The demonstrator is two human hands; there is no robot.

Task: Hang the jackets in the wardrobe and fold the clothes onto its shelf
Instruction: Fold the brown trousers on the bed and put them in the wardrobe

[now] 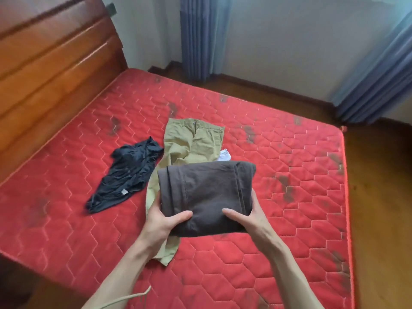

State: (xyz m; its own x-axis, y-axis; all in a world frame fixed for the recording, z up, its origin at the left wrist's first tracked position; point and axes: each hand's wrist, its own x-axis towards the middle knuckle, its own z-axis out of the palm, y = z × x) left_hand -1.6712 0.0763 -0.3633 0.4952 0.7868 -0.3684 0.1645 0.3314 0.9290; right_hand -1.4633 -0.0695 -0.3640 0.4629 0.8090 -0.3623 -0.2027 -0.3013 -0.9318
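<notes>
1. A person stands at the near edge of a bed with a bare red quilted mattress (pixel 245 253), seen from a head-worn camera looking down.
2. The left hand (pixel 163 221) and the right hand (pixel 247 218) hold a folded dark brown garment (pixel 205 197) just above the mattress. The fingers of each hand curl under its near corners, with the thumbs pressed on top.
3. This brown piece looks fully folded and, by judgement, ready to carry to the wardrobe shelf. The wardrobe is not in view.
4. Still unfolded on the mattress: khaki trousers (pixel 191 141) lying open, partly under the brown garment, and a crumpled black garment (pixel 127 175) just to their left.
5. A small white item (pixel 225 156) peeks out behind the brown garment.
6. No jackets are visible.
7. A pale tag shows on the black garment; no writing can be read.
</notes>
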